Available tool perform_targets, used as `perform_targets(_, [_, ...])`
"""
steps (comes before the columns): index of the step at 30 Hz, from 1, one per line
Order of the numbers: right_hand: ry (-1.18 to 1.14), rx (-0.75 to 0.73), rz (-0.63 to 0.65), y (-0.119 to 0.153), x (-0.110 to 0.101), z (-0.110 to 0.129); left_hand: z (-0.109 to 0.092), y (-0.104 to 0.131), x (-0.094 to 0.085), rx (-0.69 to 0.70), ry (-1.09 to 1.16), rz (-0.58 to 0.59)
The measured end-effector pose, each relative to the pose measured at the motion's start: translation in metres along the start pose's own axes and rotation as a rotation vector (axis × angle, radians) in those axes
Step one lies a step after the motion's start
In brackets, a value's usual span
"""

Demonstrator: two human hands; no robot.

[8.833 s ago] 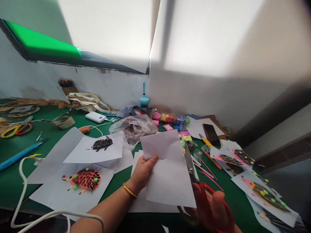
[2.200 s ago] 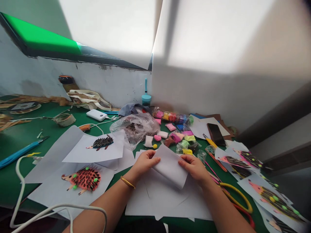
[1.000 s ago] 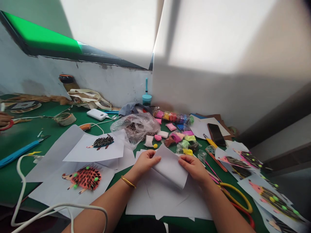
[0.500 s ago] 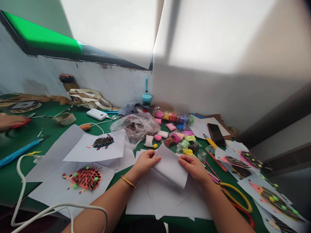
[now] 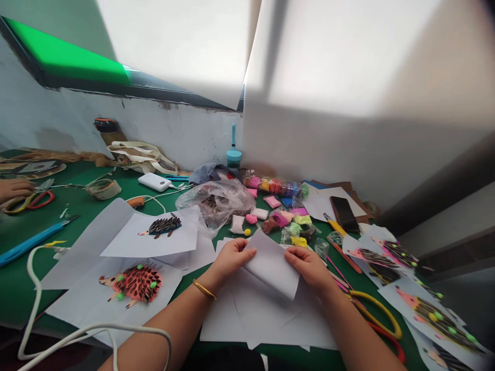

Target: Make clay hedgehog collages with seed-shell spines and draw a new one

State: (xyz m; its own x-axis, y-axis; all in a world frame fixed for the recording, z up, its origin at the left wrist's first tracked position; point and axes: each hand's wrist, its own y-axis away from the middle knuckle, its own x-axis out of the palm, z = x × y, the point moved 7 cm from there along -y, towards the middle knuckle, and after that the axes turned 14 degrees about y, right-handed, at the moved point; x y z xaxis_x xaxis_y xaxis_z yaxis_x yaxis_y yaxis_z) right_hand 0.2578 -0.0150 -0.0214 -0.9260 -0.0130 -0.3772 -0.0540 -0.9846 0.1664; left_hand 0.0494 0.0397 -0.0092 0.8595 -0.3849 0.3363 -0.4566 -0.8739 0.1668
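Between my two hands is a small folded sheet of white paper (image 5: 273, 268), tilted above a pile of larger white sheets (image 5: 270, 322). My left hand (image 5: 234, 256), below a gold bangle (image 5: 204, 289), pinches the paper's left edge between thumb and fingers. The upper right edge is pinched the same way by my right hand (image 5: 305, 263). Just beyond the paper lie packets of coloured clay (image 5: 278, 219) and a clear plastic bag (image 5: 216, 203) of dark seeds. Scissors with yellow and red handles (image 5: 381, 314) rest beside my right forearm.
Hedgehog pictures on paper (image 5: 133, 283) lie at left, with more hedgehog pictures (image 5: 433, 309) at right. A white cable (image 5: 96, 330) loops at front left. A blue craft knife (image 5: 34, 241) lies far left, near another person's hand (image 5: 15, 189) by scissors (image 5: 38, 198). A phone (image 5: 343, 214) lies at right.
At far left, the other person's hand has drawn back to the left and the scissors there now show more fully. My hands and the folded paper stay where they were.
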Motion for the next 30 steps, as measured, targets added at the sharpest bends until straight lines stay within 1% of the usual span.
perform_targets(11, [-0.037, 0.001, 0.008, -0.0004, 0.0014, -0.0010, 0.0000, 0.0008, -0.0004, -0.007, -0.004, -0.009])
perform_targets(21, [-0.017, 0.002, 0.011, -0.0010, 0.0009, -0.0023, -0.0001, 0.0006, 0.0000, -0.012, 0.002, -0.004])
perform_targets(24, [-0.011, 0.002, 0.025, -0.0013, 0.0015, -0.0025, 0.0003, -0.0001, -0.0009, -0.007, -0.006, -0.006])
perform_targets(27, [0.043, -0.030, 0.058, -0.0007, 0.0018, 0.0010, 0.0024, -0.0010, -0.0013, -0.013, -0.013, 0.006])
perform_targets(30, [0.119, -0.050, 0.128, 0.0021, 0.0041, 0.0068, 0.0080, -0.0013, -0.0006, -0.050, -0.024, 0.030])
